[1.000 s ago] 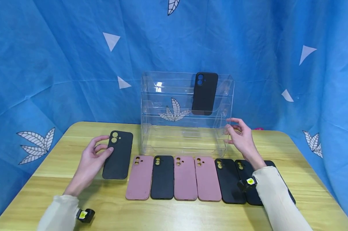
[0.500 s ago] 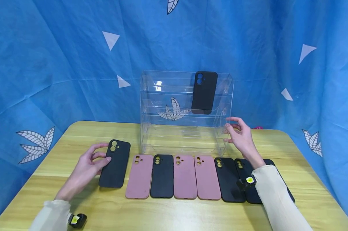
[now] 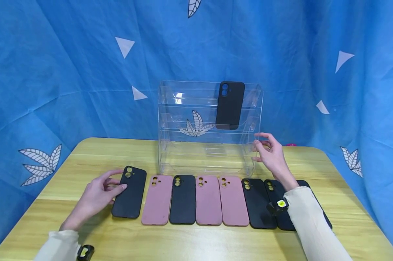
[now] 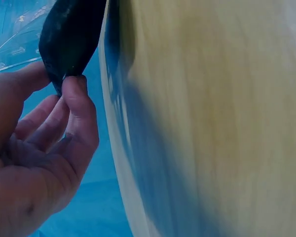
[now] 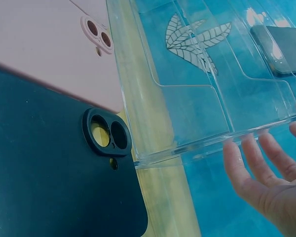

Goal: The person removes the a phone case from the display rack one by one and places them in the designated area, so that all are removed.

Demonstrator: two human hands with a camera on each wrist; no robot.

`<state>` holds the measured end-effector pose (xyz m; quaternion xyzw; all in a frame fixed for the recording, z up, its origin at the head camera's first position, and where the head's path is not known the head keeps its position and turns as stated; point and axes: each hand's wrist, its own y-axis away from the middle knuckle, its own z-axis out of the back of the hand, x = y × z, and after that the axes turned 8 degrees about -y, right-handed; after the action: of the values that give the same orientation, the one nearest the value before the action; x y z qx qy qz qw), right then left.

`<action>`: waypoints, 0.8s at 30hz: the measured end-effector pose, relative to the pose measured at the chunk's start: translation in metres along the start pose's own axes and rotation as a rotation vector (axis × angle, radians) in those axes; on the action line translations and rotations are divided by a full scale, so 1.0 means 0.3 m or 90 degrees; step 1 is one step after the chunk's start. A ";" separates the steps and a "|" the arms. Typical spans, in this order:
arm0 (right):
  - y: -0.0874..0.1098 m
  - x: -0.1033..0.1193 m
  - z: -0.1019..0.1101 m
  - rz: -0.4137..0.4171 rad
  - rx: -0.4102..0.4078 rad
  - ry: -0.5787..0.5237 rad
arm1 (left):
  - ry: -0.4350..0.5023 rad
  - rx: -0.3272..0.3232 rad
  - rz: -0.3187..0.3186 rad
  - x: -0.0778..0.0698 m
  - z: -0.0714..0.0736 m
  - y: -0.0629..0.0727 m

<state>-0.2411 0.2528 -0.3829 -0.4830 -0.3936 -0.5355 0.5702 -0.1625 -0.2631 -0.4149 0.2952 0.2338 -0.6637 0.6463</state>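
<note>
My left hand (image 3: 96, 195) pinches a black phone case (image 3: 129, 194) by its left edge, thumb on the face and fingers behind. In the left wrist view the same case (image 4: 71, 39) is seen nearly edge-on; whether it touches the table I cannot tell. A clear tiered display stand (image 3: 204, 168) stands at the back, one black phone case (image 3: 230, 105) leaning upright in its upper right. At the stand's right side, my right hand (image 3: 272, 157) rests its fingertips against the clear panel. The right wrist view shows those fingers (image 5: 259, 160) extended along the stand's outer edge.
In front of the stand lies a row of phone cases, pink (image 3: 157, 201) and black (image 3: 183, 201), camera holes toward the stand. My right sleeve (image 3: 313, 221) covers part of the rightmost ones. A blue curtain (image 3: 85, 72) hangs behind the wooden table (image 3: 183, 243).
My left hand has drawn the held black phone case toward me and slightly left, down beside the leftmost pink case. My right hand stays at the stand's side.
</note>
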 end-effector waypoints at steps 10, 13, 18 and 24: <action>-0.001 -0.008 -0.002 0.002 -0.001 0.004 | -0.027 0.057 0.018 0.009 -0.009 -0.009; -0.002 -0.009 -0.003 0.002 -0.001 0.002 | -0.033 0.064 0.020 0.014 -0.013 -0.010; -0.003 -0.011 -0.003 0.002 -0.001 0.000 | -0.051 0.064 0.007 0.017 -0.011 -0.014; -0.004 -0.011 -0.001 0.005 -0.001 -0.001 | -0.105 0.067 -0.029 0.017 -0.007 -0.023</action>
<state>-0.2427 0.2534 -0.3860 -0.4854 -0.3918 -0.5330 0.5716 -0.1692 -0.2650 -0.4203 0.2679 0.1516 -0.7117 0.6315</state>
